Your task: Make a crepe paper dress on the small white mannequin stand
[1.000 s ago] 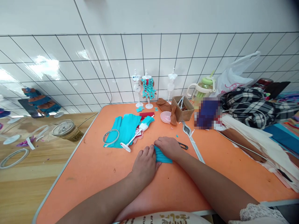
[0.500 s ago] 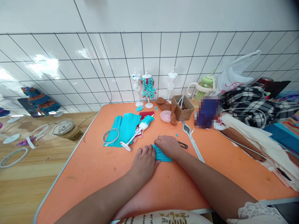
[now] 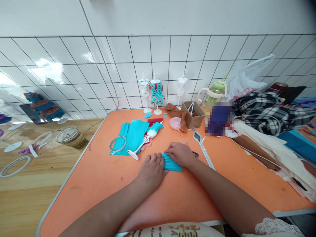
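A small pleated turquoise cloth piece (image 3: 171, 164) lies on the orange table (image 3: 98, 184) in front of me. My left hand (image 3: 151, 171) presses its left end, fingers curled over the edge. From the right, my right hand (image 3: 181, 154) pinches the cloth's upper edge with closed fingers. Just beyond my hands lie larger turquoise cloth pieces (image 3: 134, 136) and a white doll stand (image 3: 142, 145) lying on its side.
Black scissors (image 3: 195, 153) lie by my right hand. A metal ring (image 3: 117, 144), pink dish (image 3: 175, 123), cardboard box (image 3: 193, 115) and small mannequins (image 3: 157, 92) stand farther back. Fabric piles (image 3: 269, 131) crowd the right side. A glass jar (image 3: 71, 137) sits on the wooden floor at left.
Both hands stay on the pleated cloth; my right hand has shifted slightly away from me along its top edge. The view has barely moved.
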{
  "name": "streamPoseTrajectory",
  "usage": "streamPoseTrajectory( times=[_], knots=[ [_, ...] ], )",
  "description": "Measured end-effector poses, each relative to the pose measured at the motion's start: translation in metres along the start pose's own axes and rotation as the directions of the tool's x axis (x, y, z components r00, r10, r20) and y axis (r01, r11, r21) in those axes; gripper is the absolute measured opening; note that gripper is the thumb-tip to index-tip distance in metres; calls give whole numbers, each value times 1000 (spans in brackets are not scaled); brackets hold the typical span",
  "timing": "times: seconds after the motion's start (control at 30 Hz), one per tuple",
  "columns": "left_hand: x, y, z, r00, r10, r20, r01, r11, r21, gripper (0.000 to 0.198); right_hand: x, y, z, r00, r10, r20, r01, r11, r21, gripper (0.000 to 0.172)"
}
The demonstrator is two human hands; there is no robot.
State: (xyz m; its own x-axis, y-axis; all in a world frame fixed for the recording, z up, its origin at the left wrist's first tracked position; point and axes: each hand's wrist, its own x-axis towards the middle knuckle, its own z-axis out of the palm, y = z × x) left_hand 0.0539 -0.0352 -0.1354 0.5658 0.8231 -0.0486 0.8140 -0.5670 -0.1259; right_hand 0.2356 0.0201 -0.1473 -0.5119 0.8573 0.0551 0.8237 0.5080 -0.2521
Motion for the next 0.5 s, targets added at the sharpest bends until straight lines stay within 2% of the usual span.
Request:
streamPoseTrajectory(
  times=[0.13, 0.27, 0.4, 0.5],
  knots=[
    [0, -1, 0, 1000, 4, -15, -4, 1000, -11, 45, 2, 3, 5, 993, 120, -15, -117, 986, 117, 19],
    [-1, -1, 0, 1000, 6, -2, -6, 1000, -1, 46, 0, 5, 5, 982, 184, -50, -176, 976, 125, 18],
    [-2, 0, 0, 1000, 9, 18, -9, 1000, 2, 51, -4, 2, 2, 993, 76, -88, -67, 992, 104, 23],
    [-3, 0, -1, 1000, 9, 10, -9, 1000, -7, 50, -5, -1, 2, 998, -19, -67, 21, 999, 27, 26]
  ],
)
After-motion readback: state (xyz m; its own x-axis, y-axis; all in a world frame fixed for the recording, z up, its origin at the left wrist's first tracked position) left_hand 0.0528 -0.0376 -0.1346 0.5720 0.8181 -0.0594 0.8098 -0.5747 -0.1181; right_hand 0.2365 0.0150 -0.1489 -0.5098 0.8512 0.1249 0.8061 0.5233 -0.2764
